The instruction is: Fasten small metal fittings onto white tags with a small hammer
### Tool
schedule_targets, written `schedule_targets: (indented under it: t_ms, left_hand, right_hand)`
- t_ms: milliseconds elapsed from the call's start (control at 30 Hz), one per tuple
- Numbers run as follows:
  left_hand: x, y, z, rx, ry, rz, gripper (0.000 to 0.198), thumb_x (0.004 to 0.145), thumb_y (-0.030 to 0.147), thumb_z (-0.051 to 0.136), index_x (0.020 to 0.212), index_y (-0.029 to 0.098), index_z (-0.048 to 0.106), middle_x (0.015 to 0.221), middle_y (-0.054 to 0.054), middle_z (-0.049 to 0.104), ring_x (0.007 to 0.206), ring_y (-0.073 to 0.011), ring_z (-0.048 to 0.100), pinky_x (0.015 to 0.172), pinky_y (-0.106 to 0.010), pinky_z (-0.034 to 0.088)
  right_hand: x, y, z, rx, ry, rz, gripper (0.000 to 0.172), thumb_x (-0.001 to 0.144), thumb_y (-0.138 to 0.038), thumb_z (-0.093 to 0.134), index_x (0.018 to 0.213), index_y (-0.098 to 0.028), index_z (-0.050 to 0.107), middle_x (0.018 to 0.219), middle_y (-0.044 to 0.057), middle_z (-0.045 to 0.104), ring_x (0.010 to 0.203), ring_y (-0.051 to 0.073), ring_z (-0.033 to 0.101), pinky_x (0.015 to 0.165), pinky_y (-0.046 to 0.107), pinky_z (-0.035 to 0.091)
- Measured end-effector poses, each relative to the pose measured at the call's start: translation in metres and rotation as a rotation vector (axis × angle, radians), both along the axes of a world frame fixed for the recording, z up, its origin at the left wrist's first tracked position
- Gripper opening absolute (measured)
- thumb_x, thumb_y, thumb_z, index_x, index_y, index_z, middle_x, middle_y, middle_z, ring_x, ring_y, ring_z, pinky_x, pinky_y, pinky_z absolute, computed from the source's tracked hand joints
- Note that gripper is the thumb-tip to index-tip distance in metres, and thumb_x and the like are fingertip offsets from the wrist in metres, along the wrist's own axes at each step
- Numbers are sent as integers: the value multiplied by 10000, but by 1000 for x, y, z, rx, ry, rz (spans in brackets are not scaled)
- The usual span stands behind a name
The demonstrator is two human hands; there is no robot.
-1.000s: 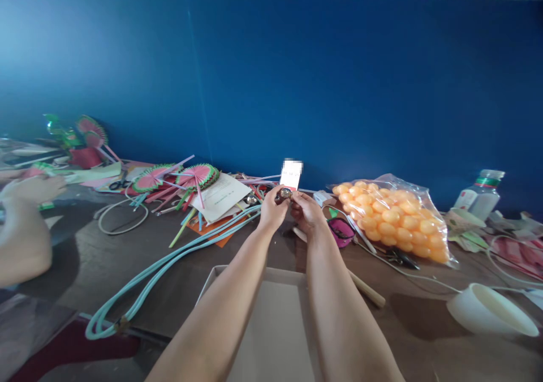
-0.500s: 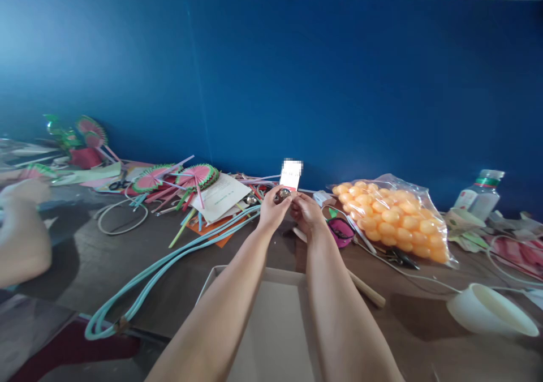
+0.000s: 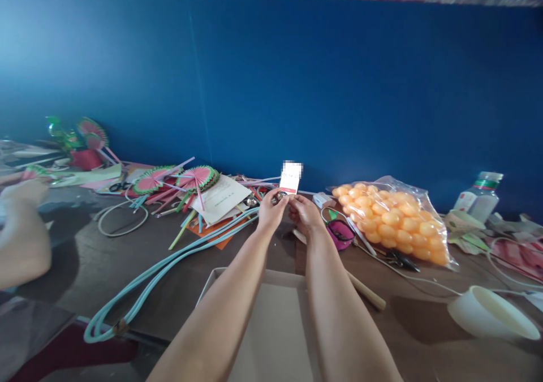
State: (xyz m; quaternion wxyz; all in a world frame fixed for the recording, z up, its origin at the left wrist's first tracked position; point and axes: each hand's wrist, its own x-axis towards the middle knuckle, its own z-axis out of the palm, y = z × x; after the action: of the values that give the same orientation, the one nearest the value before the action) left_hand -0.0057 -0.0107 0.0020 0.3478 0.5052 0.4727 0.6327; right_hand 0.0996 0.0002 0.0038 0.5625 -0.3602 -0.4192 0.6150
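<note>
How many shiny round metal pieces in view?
2 visible: one piece at the left hand, below the white card; a second piece beside the white paper, left of that hand. More may be hidden.

Bright white panel [image 3: 291,183]: at the centre of the frame we see a row of small dark characters, too blurred for us to read; its top edge is pixelated.
White paper sheet [image 3: 223,201]: left of centre, we make out a short line of greenish print but no words.
Clear bottle [image 3: 483,201]: at the right of the frame, its white label [image 3: 465,201] bears a reddish mark we cannot read.
</note>
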Motion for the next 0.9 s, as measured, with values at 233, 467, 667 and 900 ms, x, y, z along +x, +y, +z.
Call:
schedule_targets:
  t_ms: [233, 467, 667, 900]
  left_hand:
    - [0, 3, -4, -12, -15, 2, 304, 759, 254, 603, 1047, 158, 632, 1018, -79, 666, 912, -175, 623, 831, -299, 488]
    - [0, 11, -14, 15, -36, 1, 304, 773, 298, 596, 1045, 170, 639, 982, -73, 667, 900, -174, 622, 816, -299, 493]
    - [-1, 11, -15, 15, -29, -1, 313, 781, 297, 589, 1067, 177, 633, 984, -72, 664, 915, -173, 620, 850, -308, 482]
    - [0, 11, -15, -1, -36, 4, 307, 780, 281, 593, 1064, 171, 633, 983, -78, 665, 906, -182, 621, 829, -313, 491]
  right_hand:
    - [0, -1, 0, -10, 12, -8, 347, 506, -344, 801, 726, -189, 582, 518, -81, 406, 473, 48, 306, 429, 188, 211]
    - [0, -2, 0, -27, 30, 6, 338, 513, -328, 801, 724, -189, 577, 531, -78, 439, 479, 50, 325, 436, 194, 219]
    - [1, -2, 0, -34, 45, 20, 357, 497, -308, 814, 724, -190, 567, 539, -82, 445, 475, 44, 340, 436, 189, 241]
    - [0, -1, 0, -46, 93, 13, 324, 483, -266, 817, 697, -173, 592, 559, -63, 485, 481, 40, 349, 435, 185, 274]
